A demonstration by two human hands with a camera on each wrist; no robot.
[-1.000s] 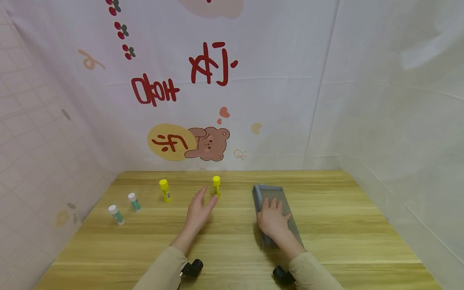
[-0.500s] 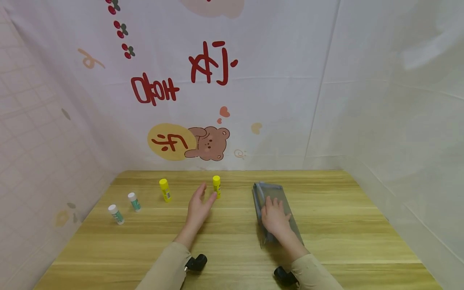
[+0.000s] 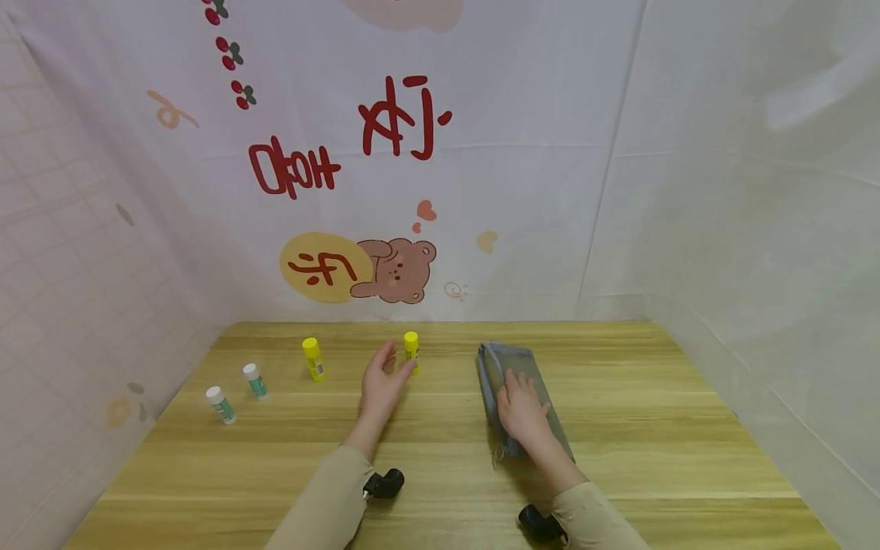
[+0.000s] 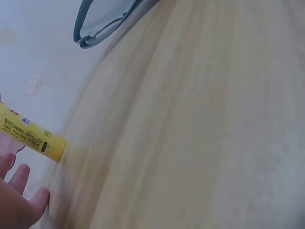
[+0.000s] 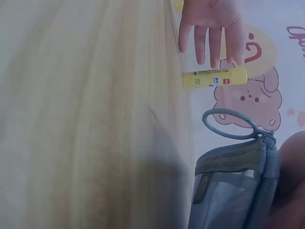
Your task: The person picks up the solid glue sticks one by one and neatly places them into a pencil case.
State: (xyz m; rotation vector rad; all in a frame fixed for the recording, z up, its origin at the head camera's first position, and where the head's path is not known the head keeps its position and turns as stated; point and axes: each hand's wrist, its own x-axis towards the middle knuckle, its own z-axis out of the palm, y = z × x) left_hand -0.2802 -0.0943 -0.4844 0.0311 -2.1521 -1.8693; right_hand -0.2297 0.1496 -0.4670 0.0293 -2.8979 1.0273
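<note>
While four glue sticks (image 3: 313, 360) stand, the left hand (image 3: 379, 387) is empty, the right (image 3: 525, 410) unclenched on one pouch (image 3: 516, 360).

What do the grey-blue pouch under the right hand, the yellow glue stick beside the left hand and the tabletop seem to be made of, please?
Pouch: probably synthetic fabric, fairly matt; fine ribbing and soft folds suggest it.
Yellow glue stick: likely smooth plastic; its even, cylindrical body bears print.
Tabletop: wood or printed laminate, fairly smooth; grain streaks show but fit either.
</note>
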